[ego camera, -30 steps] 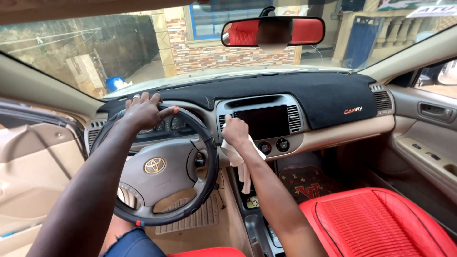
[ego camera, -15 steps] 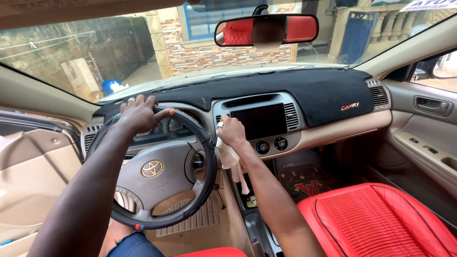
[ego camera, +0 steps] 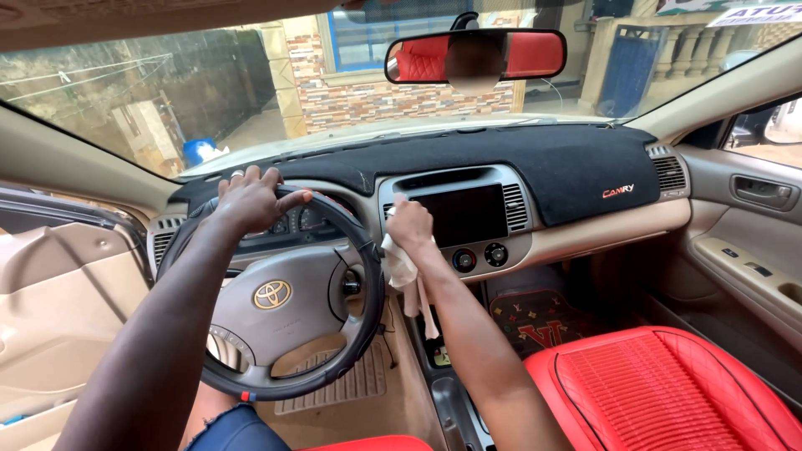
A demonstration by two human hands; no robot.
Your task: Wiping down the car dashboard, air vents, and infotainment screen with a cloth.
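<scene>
My left hand wrapped around the top of the steering wheel, my right hand closed on a pale cloth, pressing it to the console beside the dark screen, cloth tail hanging down.

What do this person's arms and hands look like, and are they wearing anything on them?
Both arms are bare all the way down, with no sleeves, gloves or wristwatch in view. The left hand wears a pale, silvery ring on one of its fingers. The right hand shows no ring or band that can be made out. A frayed blue denim edge shows at the bottom.
</scene>
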